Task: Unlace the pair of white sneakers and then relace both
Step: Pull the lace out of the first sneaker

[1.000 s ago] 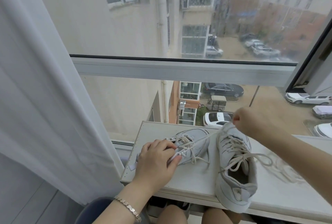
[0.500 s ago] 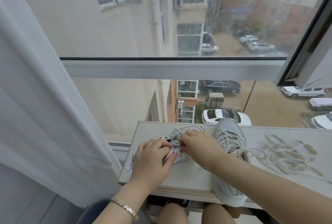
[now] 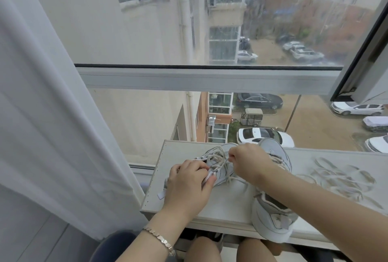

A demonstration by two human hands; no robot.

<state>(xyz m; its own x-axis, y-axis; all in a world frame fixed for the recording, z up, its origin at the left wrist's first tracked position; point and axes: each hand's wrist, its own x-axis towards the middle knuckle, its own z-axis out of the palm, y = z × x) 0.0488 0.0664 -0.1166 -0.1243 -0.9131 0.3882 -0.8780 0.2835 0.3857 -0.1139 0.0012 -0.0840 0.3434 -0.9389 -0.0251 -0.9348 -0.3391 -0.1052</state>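
Two white sneakers sit on a pale table by the window. The left sneaker (image 3: 223, 174) lies on its side with its cream lace (image 3: 217, 160) loose and tangled over the eyelets. My left hand (image 3: 189, 184) presses down on its heel end and grips the shoe. My right hand (image 3: 249, 163) pinches a strand of that lace just above the shoe. The right sneaker (image 3: 270, 217) stands behind and under my right forearm, its heel hanging over the table's near edge.
The pale table (image 3: 228, 203) ends at a near edge above my knees. A white curtain (image 3: 52, 114) hangs at the left. Faint lace-like marks (image 3: 344, 180) lie on the table's right part. A window frame (image 3: 189, 79) runs across behind.
My right hand came back from high over the right sneaker to the left sneaker and took a lace strand, now lifting it slightly. My left hand stayed on the left sneaker.
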